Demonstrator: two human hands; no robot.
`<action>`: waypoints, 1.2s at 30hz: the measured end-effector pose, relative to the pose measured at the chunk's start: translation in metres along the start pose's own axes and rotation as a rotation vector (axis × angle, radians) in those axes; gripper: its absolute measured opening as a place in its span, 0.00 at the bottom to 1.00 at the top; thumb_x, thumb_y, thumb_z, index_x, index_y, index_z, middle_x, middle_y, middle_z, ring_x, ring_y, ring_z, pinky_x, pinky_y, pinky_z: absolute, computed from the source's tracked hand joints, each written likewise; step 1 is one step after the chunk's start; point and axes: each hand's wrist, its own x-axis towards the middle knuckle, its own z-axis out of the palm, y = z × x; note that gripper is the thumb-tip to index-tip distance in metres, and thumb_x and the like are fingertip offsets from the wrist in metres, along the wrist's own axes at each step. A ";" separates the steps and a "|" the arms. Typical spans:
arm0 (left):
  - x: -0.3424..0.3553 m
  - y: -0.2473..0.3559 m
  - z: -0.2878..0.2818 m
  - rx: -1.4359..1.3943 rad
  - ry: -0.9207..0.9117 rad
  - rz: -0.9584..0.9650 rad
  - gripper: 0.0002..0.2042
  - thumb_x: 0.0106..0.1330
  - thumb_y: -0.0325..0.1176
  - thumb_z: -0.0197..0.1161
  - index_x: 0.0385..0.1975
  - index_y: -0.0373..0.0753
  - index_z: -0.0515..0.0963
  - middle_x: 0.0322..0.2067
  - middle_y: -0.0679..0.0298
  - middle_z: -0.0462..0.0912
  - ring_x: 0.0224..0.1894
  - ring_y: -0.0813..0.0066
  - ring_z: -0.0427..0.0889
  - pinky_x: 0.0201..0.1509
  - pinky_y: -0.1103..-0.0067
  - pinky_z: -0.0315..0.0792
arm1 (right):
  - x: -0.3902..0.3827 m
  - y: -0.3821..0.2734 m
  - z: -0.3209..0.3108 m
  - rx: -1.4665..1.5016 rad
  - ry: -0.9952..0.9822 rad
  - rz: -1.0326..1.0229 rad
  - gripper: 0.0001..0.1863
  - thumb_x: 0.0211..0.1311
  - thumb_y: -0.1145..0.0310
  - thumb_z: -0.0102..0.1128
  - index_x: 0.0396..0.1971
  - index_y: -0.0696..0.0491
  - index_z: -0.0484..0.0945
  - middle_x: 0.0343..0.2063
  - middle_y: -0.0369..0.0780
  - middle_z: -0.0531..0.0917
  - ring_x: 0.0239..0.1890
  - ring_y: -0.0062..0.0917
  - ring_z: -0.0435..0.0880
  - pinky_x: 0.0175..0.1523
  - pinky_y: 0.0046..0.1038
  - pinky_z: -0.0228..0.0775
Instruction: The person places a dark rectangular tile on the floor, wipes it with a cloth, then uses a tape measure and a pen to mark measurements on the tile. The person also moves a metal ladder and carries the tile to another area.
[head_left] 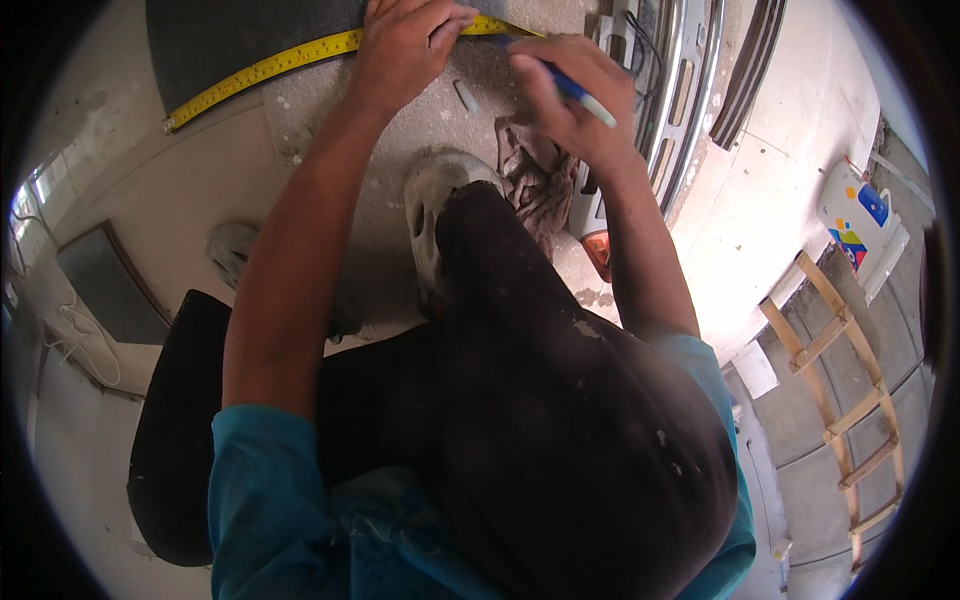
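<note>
A yellow measuring tape (pixel 262 68) runs along the edge of a dark grey slab (pixel 240 28) at the top. My left hand (pixel 410 45) is closed on the tape at that edge, its fingertips partly hidden. My right hand (pixel 585 105) grips a blue pen with a pale end (pixel 598 109), pointed toward the tape and slab edge. A small white piece (pixel 466 96) lies between my hands on the speckled surface. Below my right hand is a crumpled rag (pixel 535 185), beside my shoe (pixel 430 185).
A metal tool (pixel 671 90) with an orange part lies right of my hand, beside dark strips (pixel 750 70). A white printed container (pixel 855 220) and wooden ladder-like frame (pixel 840 330) are at far right. A dark slab (pixel 110 285) and pale cord (pixel 100 360) are at left.
</note>
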 end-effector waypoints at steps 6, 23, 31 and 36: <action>-0.004 -0.002 -0.001 0.000 -0.020 0.003 0.05 0.60 0.32 0.63 0.32 0.40 0.81 0.32 0.61 0.78 0.41 0.62 0.75 0.47 0.67 0.66 | -0.022 -0.012 -0.002 -0.635 0.020 0.149 0.22 0.57 0.53 0.66 0.51 0.43 0.78 0.38 0.34 0.82 0.48 0.28 0.78 0.55 0.37 0.58; 0.040 -0.028 -0.067 0.307 0.089 0.106 0.06 0.57 0.34 0.71 0.33 0.46 0.83 0.34 0.71 0.82 0.38 0.70 0.79 0.45 0.71 0.66 | 0.057 -0.007 0.004 -0.506 -0.015 0.171 0.19 0.50 0.64 0.68 0.45 0.36 0.81 0.40 0.28 0.82 0.46 0.25 0.79 0.50 0.38 0.61; 0.138 -0.122 -0.089 0.419 0.239 0.093 0.08 0.62 0.44 0.66 0.32 0.49 0.83 0.32 0.71 0.81 0.40 0.69 0.78 0.48 0.67 0.62 | 0.181 0.052 0.008 -0.618 0.027 0.143 0.15 0.54 0.59 0.63 0.44 0.36 0.79 0.38 0.31 0.81 0.49 0.27 0.79 0.50 0.43 0.63; 0.213 -0.155 -0.083 0.312 0.262 0.037 0.10 0.64 0.47 0.62 0.30 0.50 0.83 0.32 0.72 0.81 0.43 0.71 0.76 0.50 0.66 0.59 | 0.253 0.079 0.005 -0.711 -0.011 0.198 0.17 0.54 0.59 0.65 0.46 0.33 0.79 0.43 0.29 0.82 0.52 0.27 0.78 0.51 0.47 0.65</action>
